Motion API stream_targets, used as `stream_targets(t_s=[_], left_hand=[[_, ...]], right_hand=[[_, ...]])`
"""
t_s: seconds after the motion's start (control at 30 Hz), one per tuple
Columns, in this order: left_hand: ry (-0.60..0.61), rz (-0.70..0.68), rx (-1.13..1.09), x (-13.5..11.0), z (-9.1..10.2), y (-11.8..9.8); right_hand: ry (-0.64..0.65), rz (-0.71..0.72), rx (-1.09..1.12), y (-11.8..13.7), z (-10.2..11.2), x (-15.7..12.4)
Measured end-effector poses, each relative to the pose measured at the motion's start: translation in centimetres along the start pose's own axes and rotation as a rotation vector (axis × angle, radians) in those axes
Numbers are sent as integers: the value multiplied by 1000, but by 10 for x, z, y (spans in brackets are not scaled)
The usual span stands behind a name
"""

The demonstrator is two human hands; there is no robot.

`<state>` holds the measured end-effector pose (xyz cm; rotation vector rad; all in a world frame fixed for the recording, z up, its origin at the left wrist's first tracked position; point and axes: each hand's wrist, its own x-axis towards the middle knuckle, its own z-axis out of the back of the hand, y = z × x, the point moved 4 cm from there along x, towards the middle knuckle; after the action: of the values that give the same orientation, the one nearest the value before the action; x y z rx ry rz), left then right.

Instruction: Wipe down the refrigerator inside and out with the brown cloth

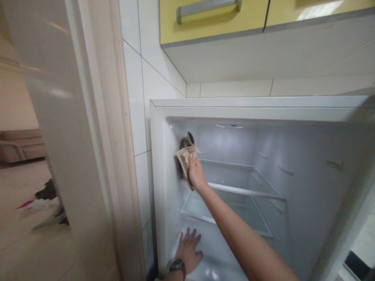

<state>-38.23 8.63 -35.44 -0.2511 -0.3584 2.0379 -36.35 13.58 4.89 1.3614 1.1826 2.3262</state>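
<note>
Inside the refrigerator (pixel 187 102), my right hand (pixel 197 171) grips a bunched beige and brown cloth (pixel 190 154) against the upper part of the left inner wall. A dark patch beside the cloth is partly hidden by it. Lower down, my left hand (pixel 189 249) is spread open with nothing in it, near the wall at the lower left. A dark watch (pixel 177 266) sits on my left wrist. Between and behind my hands are a glass shelf (pixel 234 175) and a second glass shelf (pixel 228 201) below it, partly covered by my right forearm.
Yellow cabinets (pixel 211 23) hang above the refrigerator. A wooden door frame (pixel 108 136) stands at the left, next to white wall tiles (pixel 136 117). Beyond it are a sofa (pixel 23 144) and several items on the floor. A light (pixel 230 125) shows at the refrigerator's ceiling.
</note>
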Motion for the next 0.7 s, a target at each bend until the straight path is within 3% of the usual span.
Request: stream_targets(t_s=[0.1, 0.17, 0.4, 0.47, 0.6, 0.63, 0.7], left_hand=[[21, -31, -34, -4, 3, 0], [40, -59, -75, -6, 5, 0], [45, -44, -76, -9, 12, -3], [49, -42, -59, -9, 11, -3], [75, -42, -84, -6, 9, -1], [83, -43, -88, -6, 9, -1], [96, -41, -80, -5, 8, 1]], right_hand=[[-91, 76, 165, 14, -48, -12], [-145, 75, 156, 14, -56, -4], [-158, -137, 79, 17, -21, 77], [-175, -105, 107, 26, -22, 77], [-207, 145, 131, 34, -34, 63], [-212, 164, 128, 29, -35, 65], [-208, 47, 114, 10, -34, 78]])
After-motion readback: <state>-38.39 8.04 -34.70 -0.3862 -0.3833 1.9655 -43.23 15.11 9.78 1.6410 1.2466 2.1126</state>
